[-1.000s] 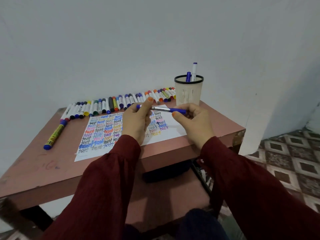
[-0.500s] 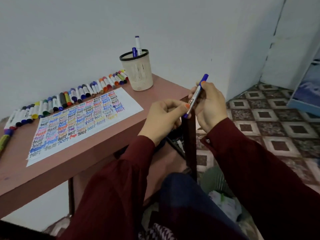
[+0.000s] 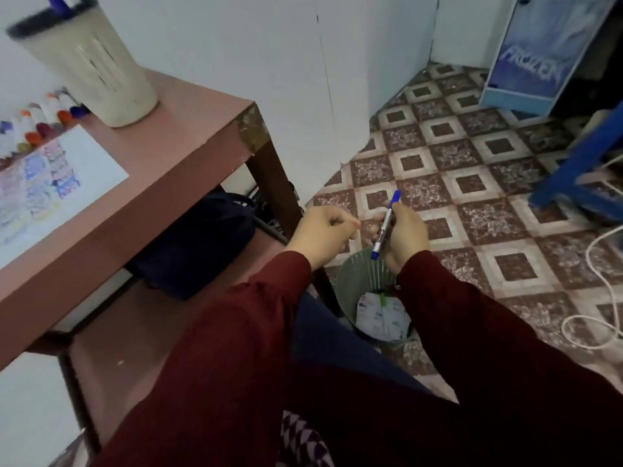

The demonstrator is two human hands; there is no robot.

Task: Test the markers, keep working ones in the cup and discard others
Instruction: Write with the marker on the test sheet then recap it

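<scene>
My right hand [image 3: 403,235] grips a blue-capped marker [image 3: 385,227] nearly upright, just above a green waste bin [image 3: 354,281] on the floor beside the table. My left hand [image 3: 322,230] hovers just left of the marker with fingers curled and holds nothing. The cream cup [image 3: 91,62] with a black rim stands on the table's far right corner, a blue marker [image 3: 57,1] poking out of it. A row of capped markers [image 3: 40,123] lies left of the cup, behind the test sheet [image 3: 50,180] covered in coloured writing.
The pink-brown table [image 3: 182,156] has a lower shelf with a dark bag [image 3: 202,241]. Crumpled paper [image 3: 381,318] lies in the bin. A blue box [image 3: 536,55], a blue frame [image 3: 580,170] and a white cable [image 3: 603,298] lie on the tiled floor at right.
My head turned right and down from the table to the bin. Both hands carried the marker off the table; my left hand let go of it and my right hand alone holds it.
</scene>
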